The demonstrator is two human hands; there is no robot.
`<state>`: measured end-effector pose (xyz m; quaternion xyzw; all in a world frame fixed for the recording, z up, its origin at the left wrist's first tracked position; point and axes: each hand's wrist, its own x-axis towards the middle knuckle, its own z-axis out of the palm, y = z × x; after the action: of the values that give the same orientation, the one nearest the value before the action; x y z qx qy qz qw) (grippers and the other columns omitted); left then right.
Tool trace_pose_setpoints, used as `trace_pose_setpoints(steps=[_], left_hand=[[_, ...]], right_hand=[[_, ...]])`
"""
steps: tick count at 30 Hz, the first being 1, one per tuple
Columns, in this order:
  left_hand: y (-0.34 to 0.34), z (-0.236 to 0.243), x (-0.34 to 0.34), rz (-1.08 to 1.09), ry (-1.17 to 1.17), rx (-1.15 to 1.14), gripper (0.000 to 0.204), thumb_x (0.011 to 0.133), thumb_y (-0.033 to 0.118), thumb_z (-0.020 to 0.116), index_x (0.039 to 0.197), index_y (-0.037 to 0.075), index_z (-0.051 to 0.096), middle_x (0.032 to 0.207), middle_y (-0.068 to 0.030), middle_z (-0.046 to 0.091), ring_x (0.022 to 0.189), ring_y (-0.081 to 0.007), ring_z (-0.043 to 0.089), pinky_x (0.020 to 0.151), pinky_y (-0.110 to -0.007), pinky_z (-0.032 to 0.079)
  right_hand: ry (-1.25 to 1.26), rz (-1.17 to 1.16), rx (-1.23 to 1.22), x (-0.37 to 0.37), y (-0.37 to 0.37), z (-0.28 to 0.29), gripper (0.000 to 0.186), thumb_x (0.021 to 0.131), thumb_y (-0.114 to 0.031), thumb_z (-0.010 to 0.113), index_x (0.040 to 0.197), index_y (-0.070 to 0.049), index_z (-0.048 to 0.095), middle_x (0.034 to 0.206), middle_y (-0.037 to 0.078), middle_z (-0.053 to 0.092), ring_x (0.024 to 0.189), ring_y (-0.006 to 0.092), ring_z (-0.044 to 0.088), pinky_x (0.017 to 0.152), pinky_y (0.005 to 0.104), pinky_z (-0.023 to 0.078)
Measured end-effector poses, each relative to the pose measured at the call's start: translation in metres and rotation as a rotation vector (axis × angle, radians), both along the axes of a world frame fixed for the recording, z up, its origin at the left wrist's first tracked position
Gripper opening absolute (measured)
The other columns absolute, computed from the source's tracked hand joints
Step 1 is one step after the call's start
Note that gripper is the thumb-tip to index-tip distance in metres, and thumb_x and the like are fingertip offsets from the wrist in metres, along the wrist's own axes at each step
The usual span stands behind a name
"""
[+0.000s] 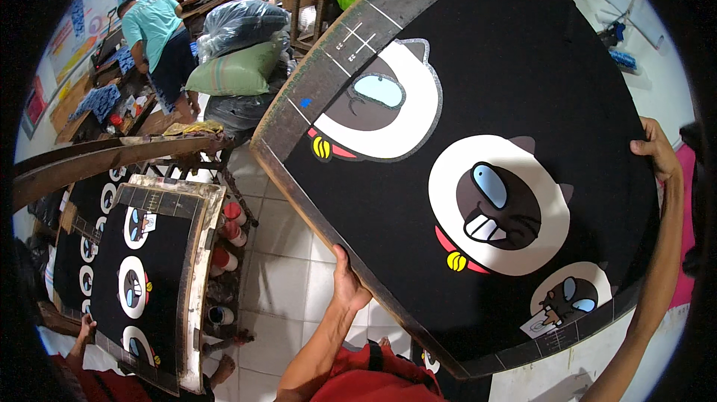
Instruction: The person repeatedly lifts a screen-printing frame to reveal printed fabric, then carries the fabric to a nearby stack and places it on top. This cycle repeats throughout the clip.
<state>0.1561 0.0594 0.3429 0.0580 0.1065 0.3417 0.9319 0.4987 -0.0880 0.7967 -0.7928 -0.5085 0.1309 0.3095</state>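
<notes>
Operator: In the head view, where is the thing I'm handling?

Guide: Your big board point(323, 66) is raised in front of you, tilted so that you look onto its face. A black cloth point(515, 66) lies over it, and the middle cartoon face point(549, 181) shows whole, well inside the board's border.

Operator: And my hands?

Guide: Both are closed on the board. Your left hand point(349, 288) holds its lower left edge, thumb on the border; you can't see the fingers, which are probably underneath taking the weight. Your right hand point(657, 152) grips the opposite edge, thumb lapping onto the cloth, some fingers hidden.

Operator: Why so far apart?

Guide: Likely because your wide grip balances a broad, stiff sheet and keeps your hands off the printed faces. The pale tick marks on the border look meant for lining things up.

Operator: What is around it?

Guide: Left of your board is a second board point(212, 215) with similar faces; another person's hand point(87, 326) is at its far edge. Red cans point(234, 213) sit between the two boards, perhaps there to be within reach. Beyond your board's upper left edge, a green sack point(235, 71) is stacked among bags, probably to save floor space, and a person in a teal shirt point(155, 25) bends over farther off.
</notes>
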Motion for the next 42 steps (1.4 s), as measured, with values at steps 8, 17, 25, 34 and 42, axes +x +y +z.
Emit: trace_pose_setpoints(steps=[8,17,25,34,42], left_hand=[[0.027,-0.068,0.038,-0.024,0.151,0.059,0.082,0.079,0.069,0.043,0.135,0.010,0.034,0.138,-0.0112,0.037,0.126,-0.0301,0.034,0.102,-0.047,0.028],[-0.025,-0.306,-0.082,-0.733,1.326,0.215,0.092,0.077,0.066,0.050,0.141,0.008,0.020,0.135,-0.0184,0.040,0.124,-0.0325,0.037,0.100,-0.044,0.028],[-0.158,-0.295,-0.258,-0.829,1.641,0.016,0.062,0.086,0.050,0.049,0.127,0.004,0.045,0.119,-0.0127,0.056,0.102,-0.0274,0.056,0.085,-0.042,0.039],[-0.171,-0.235,-0.149,-0.559,1.533,0.136,0.045,0.083,0.039,0.057,0.113,0.006,0.053,0.102,-0.0093,0.063,0.085,-0.0204,0.061,0.068,-0.030,0.042],[-0.152,-0.197,-0.047,-0.561,1.495,0.398,0.049,0.086,0.033,0.058,0.124,0.005,0.049,0.101,-0.0080,0.064,0.083,-0.0170,0.063,0.070,-0.028,0.046]], right_hand=[[-0.046,-0.089,-0.056,-0.006,-0.017,0.000,0.073,0.051,-0.011,0.072,0.118,0.003,0.049,0.104,0.012,0.058,0.090,0.0211,0.058,0.081,0.0313,0.047],[-0.076,0.159,-0.289,-0.035,-0.058,-0.385,0.025,0.062,-0.018,0.063,0.073,0.002,0.053,0.074,0.024,0.059,0.074,0.0432,0.057,0.066,0.0481,0.045],[0.062,-0.238,-0.507,-0.058,-0.144,-0.597,0.024,0.067,-0.013,0.054,0.086,0.001,0.060,0.082,0.028,0.060,0.081,0.0434,0.059,0.075,0.0504,0.046],[0.113,-0.421,-0.663,-0.051,-0.271,-0.687,0.026,0.070,-0.018,0.060,0.090,-0.001,0.059,0.085,0.023,0.062,0.084,0.0386,0.061,0.075,0.0469,0.048],[0.131,-0.475,-0.819,-0.042,-0.347,-0.725,0.028,0.070,-0.013,0.062,0.093,0.001,0.058,0.085,0.022,0.063,0.084,0.0362,0.062,0.076,0.0442,0.050]])
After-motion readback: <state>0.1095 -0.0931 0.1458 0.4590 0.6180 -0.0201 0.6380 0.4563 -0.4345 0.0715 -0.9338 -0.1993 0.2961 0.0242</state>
